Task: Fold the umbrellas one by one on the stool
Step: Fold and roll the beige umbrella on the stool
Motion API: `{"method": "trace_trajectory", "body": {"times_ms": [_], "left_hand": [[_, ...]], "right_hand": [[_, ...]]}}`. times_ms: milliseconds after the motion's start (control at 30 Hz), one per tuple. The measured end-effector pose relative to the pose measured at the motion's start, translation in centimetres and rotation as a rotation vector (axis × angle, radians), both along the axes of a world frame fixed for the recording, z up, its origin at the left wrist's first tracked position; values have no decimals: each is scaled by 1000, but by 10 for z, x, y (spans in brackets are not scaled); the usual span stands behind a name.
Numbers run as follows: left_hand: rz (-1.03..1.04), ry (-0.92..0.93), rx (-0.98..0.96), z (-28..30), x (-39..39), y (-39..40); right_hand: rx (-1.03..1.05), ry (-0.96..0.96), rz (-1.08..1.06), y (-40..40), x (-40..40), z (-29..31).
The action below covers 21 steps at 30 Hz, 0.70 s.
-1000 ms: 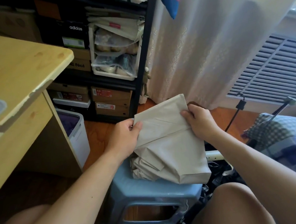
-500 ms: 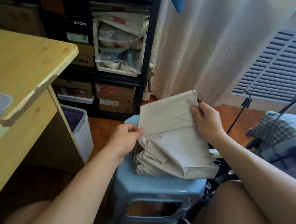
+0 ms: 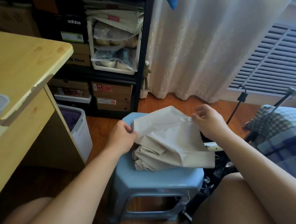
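While on the stool (image 3: 150, 182): umbrella (image 3: 166, 142), edges between fingers (image 3: 130, 129).

Both forearms bare to the frame edge; no sleeves, watch, rings or gloves visible. Left grip (image 3: 121, 137) and right grip (image 3: 210, 122) bare. Knees bare; dark garment edge at lower left, type unclear.

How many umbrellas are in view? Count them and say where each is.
1 for certain: the beige umbrella on the blue stool, its canopy held by the left hand and right hand. Dark items beside the stool may hide more.
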<state>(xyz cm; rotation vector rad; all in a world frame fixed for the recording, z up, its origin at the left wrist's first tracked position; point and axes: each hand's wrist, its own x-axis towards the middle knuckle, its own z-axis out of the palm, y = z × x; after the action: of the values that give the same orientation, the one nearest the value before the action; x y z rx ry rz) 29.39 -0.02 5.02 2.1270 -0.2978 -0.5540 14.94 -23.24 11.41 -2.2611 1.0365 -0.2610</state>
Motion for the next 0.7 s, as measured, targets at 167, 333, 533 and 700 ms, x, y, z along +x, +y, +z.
{"method": "trace_trajectory", "body": {"times_ms": [167,333,533,700], "left_hand": [[153,-88,-159,21,-13,11],[-237,-326,-148,40,-63,51],[-336,-650,-82,8,-84,58],[-332,-851,-30,5,-82,46]], "right_hand": [[-12,67,-25,23,-61,8],[305,75,-112,40,-98,12],[461,62,80,40,-110,15],[504,-156,166,46,-107,26]]}}
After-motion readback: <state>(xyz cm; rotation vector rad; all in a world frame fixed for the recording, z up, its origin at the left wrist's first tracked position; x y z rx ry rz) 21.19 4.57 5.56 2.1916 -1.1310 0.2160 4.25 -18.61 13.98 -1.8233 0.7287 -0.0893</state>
